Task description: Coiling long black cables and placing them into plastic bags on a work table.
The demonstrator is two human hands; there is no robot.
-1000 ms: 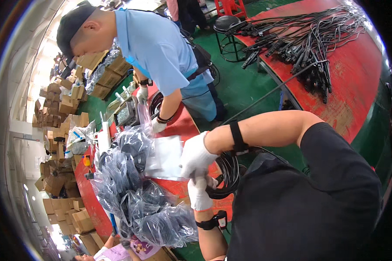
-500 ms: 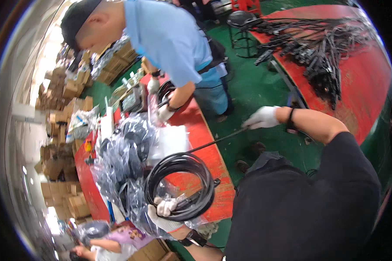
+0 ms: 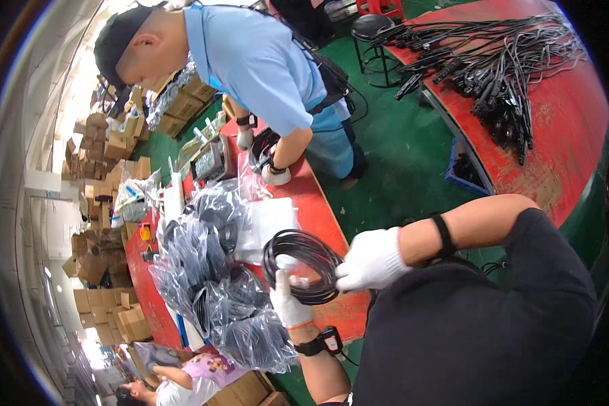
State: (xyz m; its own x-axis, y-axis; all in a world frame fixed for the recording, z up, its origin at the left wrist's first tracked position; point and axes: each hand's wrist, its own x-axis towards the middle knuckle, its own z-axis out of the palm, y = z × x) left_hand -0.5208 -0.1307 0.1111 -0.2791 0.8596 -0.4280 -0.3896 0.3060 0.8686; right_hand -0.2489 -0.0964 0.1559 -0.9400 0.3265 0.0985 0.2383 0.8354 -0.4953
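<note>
A coil of black cable (image 3: pixel 296 241) is held up over the red table between my two hands. My left hand (image 3: pixel 292 308), in a white glove, grips its lower left side, with fingers through the loop. At the coil's right side, my gloved right hand (image 3: pixel 372 260) is closed on the cable; its fingertips are partly hidden. Just left of the coil lie several clear plastic bags (image 3: pixel 213 271) with black coiled cables inside. Beyond it are flat clear bags (image 3: pixel 267 220) in a pale stack.
Across the red table (image 3: pixel 318 203), a co-worker in a blue shirt (image 3: pixel 257 61) handles another black coil (image 3: pixel 264 145). A second red table (image 3: pixel 555 135) at right bears many black cables (image 3: pixel 494 74). A black stool (image 3: pixel 372 30) stands behind. Cardboard boxes (image 3: pixel 108 311) are piled at left.
My right hand has come in from the right, where it held a stretched cable end, to the coil. The coil has risen toward me, and my left hand has moved with it.
</note>
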